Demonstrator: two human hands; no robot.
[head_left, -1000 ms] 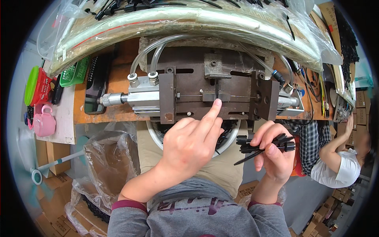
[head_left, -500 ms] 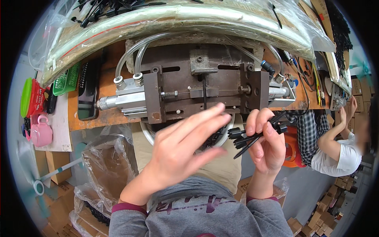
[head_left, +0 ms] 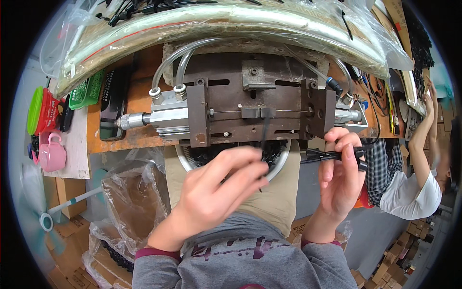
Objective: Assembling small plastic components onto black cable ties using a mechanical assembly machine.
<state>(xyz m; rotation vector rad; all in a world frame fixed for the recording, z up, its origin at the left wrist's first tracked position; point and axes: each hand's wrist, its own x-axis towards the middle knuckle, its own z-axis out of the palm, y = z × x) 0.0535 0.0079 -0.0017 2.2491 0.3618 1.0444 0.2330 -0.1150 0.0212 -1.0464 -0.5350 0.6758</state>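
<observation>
Black plastic pieces (head_left: 332, 155) sit in the right hand (head_left: 342, 180), which is raised just beyond the near edge of the wooden counter (head_left: 98, 146). Its fingers curl over the bundle from above and the thumb presses from the near side, so the grip is closed, with ends jutting out left and right. That forearm rises nearly straight from a grey sleeve (head_left: 327, 262), the wrist upright.

The left hand (head_left: 214, 190) reaches diagonally up and to the right, back of the hand upward, its fingers lightly bent, together and slightly blurred. At its fingertips a slim black piece (head_left: 265, 132) stands nearly upright in the view, its upper end overlapping the small block (head_left: 250, 112) at the middle of the brown metal fixture (head_left: 228, 98). Blur hides whether the fingers pinch that piece or only touch it, and how far they are parted from the thumb.

Beneath the left fingertips, a white-rimmed bowl (head_left: 283, 166) of black parts is partly covered by the hand, near the person's lap.
</observation>
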